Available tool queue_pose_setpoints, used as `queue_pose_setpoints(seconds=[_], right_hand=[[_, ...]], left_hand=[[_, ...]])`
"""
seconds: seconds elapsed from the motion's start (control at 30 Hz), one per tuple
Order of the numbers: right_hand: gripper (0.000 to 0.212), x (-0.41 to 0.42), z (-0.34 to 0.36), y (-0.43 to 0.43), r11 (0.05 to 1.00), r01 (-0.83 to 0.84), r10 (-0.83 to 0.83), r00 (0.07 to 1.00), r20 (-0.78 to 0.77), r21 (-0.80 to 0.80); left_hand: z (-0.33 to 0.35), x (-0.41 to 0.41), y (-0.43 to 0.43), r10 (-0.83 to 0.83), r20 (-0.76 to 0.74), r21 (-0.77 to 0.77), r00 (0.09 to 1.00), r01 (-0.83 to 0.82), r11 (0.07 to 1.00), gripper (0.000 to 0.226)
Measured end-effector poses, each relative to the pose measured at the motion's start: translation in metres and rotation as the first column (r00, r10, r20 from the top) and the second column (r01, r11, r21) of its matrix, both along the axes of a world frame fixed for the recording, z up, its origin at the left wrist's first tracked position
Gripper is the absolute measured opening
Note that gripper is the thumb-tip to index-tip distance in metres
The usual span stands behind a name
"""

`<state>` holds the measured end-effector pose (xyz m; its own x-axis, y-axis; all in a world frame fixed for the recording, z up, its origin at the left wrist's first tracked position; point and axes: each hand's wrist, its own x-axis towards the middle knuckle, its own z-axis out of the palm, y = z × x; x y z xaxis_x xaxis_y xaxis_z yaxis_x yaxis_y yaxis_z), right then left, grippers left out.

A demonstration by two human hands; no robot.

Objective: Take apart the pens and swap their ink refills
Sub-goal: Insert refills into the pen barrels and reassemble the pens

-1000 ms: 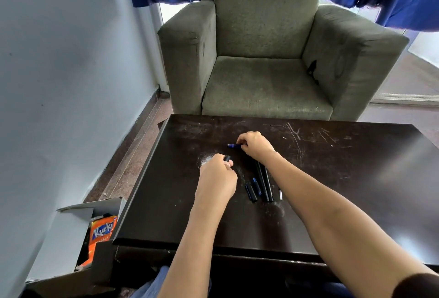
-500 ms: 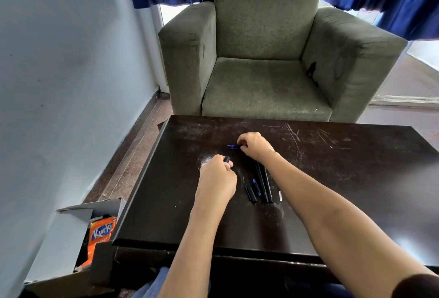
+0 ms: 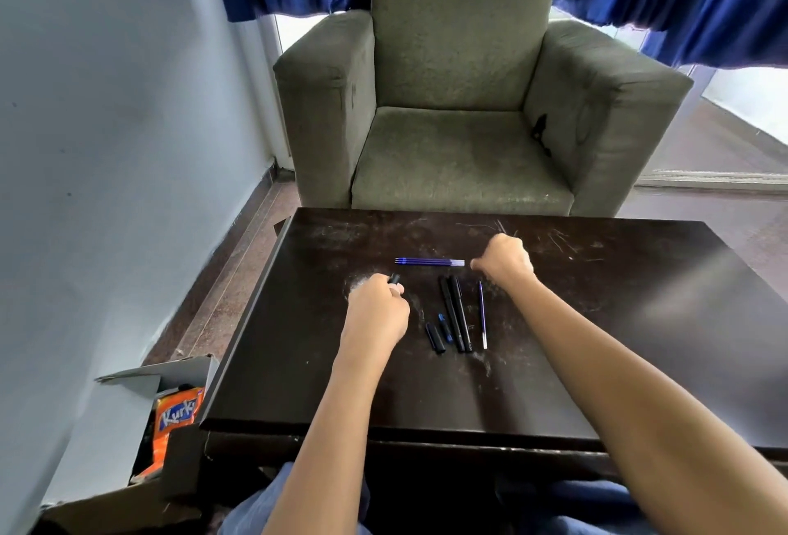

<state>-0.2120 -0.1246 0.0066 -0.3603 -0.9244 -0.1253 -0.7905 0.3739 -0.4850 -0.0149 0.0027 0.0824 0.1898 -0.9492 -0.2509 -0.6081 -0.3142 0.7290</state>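
On the dark table (image 3: 639, 321) lie several pen parts. A bundle of blue ink refills (image 3: 428, 262) lies crosswise at the far side. Two long black pen barrels (image 3: 456, 312) lie side by side, a single blue refill (image 3: 482, 315) to their right, and two short black caps (image 3: 439, 332) to their left. My left hand (image 3: 377, 312) is closed around a black pen piece (image 3: 394, 278) whose tip sticks out above the fingers. My right hand (image 3: 505, 263) is a loose fist just right of the refill bundle, nothing visible in it.
A grey-green armchair (image 3: 460, 108) stands directly behind the table. A pale wall runs along the left. On the floor at the left front sits an open cardboard box (image 3: 170, 428) with an orange snack packet (image 3: 175, 415). Blue curtains hang at the back.
My right hand has let go of the blue refills and drawn back to the right, leaving them on the table. My left hand keeps its hold on the black piece.
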Motion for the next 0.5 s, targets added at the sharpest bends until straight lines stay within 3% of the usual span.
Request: queue_pose_setpoints(seconds=[0.2,0.4,0.5], right_hand=[[0.033,-0.006,-0.009,0.039,0.962,-0.032,0.005,0.995,0.098,0.270],[0.005,0.004,-0.023,0.057,0.970,-0.018,-0.005,0.996,0.094,0.242],[0.015,-0.001,-0.012,0.057,0.985,-0.011,-0.013,0.990,0.141,0.170]], left_hand=[[-0.003,-0.002,0.000,-0.040,0.021,-0.024,0.999,0.041,0.999,0.030],[-0.005,-0.001,0.003,-0.060,-0.022,-0.056,0.998,0.059,0.997,0.033],[-0.005,0.000,0.004,-0.062,-0.033,-0.040,0.998,0.060,0.997,0.033]])
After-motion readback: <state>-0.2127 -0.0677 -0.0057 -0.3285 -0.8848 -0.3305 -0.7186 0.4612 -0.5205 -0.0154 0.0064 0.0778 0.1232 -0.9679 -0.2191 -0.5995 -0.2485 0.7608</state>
